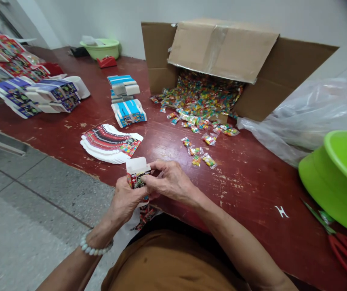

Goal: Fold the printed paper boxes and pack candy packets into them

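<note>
My left hand (126, 200) wraps round a small printed carton (136, 173) with its white top flap open, held at the near table edge. My right hand (169, 180) pinches at the carton's open mouth; what is under its fingertips is hidden. A fanned stack of flat red cartons (110, 142) lies just beyond my hands. A few small candy packets (199, 155) lie loose to the right of it. More packets spill from a big cardboard box (221, 56) lying on its side at the back.
Blue carton stacks (127, 111) stand mid-table, and more flat cartons (30, 95) pile at the far left. A green basin (341, 178) and red scissors (344, 248) lie at the right, clear plastic sheeting (315, 109) behind them. Another green bowl (102, 47) stands at the back.
</note>
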`<state>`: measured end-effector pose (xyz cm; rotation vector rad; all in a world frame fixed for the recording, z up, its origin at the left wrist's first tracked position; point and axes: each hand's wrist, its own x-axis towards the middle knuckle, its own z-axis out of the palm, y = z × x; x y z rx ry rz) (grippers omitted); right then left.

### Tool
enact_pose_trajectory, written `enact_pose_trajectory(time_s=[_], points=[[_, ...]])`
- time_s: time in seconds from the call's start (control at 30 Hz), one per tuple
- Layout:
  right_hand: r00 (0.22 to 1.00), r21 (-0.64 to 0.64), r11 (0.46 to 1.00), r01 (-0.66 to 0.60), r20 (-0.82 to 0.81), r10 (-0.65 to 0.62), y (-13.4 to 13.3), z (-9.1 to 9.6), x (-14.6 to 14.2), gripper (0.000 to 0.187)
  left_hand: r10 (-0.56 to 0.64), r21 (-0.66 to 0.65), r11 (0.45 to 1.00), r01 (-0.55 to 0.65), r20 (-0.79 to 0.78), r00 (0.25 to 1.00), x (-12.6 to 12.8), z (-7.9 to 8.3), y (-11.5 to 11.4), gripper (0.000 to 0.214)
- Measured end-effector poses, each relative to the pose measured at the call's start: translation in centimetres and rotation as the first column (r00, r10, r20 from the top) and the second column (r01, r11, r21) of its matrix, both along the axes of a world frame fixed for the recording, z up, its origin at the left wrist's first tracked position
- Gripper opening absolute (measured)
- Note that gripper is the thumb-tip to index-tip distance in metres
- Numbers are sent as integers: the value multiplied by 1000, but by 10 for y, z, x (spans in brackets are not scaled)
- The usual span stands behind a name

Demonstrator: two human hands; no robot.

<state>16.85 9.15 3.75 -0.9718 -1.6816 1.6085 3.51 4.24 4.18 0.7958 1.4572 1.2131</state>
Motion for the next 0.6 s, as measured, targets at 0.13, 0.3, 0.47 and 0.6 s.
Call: enact_pose_trajectory(time_s=[0.13,0.3,0.47,0.6], points=[[999,34,999,25,25,-25,5,-2,0,24,-93,-15,995,94,56,994,-5,-7,0,32],[999,56,998,30,43,-33,14,-2,-1,20,-215,-38,973,227,202,955,-12,-7,1,37],[998,-8,999,40,42,-39,15,-7,-5,20,-136,-49,987,153,252,958,-11,-10,-1,37],[999,-67,997,35,4,-35,14,-15,-7,23,-97,-85,988,126,283,954,-10,-17,-3,42]])
